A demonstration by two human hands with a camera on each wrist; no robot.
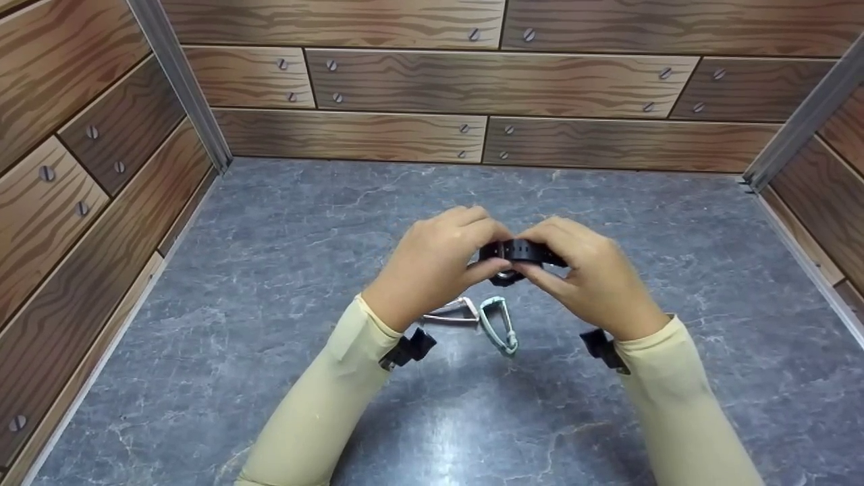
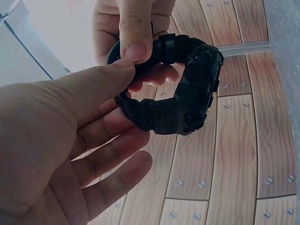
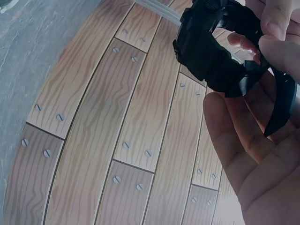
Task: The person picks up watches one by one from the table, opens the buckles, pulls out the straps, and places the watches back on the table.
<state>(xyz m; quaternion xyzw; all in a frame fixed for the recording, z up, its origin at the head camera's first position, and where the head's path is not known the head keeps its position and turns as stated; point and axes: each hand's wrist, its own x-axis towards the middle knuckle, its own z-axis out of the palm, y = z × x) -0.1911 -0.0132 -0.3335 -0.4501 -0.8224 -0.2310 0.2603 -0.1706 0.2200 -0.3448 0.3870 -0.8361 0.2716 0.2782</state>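
Centre of the head frame, just above the counter (image 1: 270, 270): one black watch (image 1: 523, 252), held up by two bare hands. Counts: one watch, two carabiner-type clips, two sleeves, two black wrist mounts.

Left hand (image 1: 439, 260) is seen left of centre, right hand (image 1: 594, 273) right of centre. Strap (image 2: 161, 117) is pinched between thumb and fingers by both, thumb tips nearly meeting in both wrist views. Remaining left fingers are spread, half extended, below the loop; right fingers are held below the strap, partly covered by it. Strap is bent into a loop; case (image 2: 199, 86) is seen at the right of it in the left wrist view, at the left in the right wrist view. A loose strap end is shown hanging over the right fingers.

Forearms are brought in from the bottom edge, lower left and lower right, angled inward to the centre. Both are covered by pale yellow sleeves (image 1: 317, 398); one black wrist mount (image 1: 412, 347) is worn on each.

Below centre, one green clip (image 1: 491, 331) and one pinkish clip (image 1: 459, 319) are laid side by side on the counter, the pinkish one partly hidden by the left hand.
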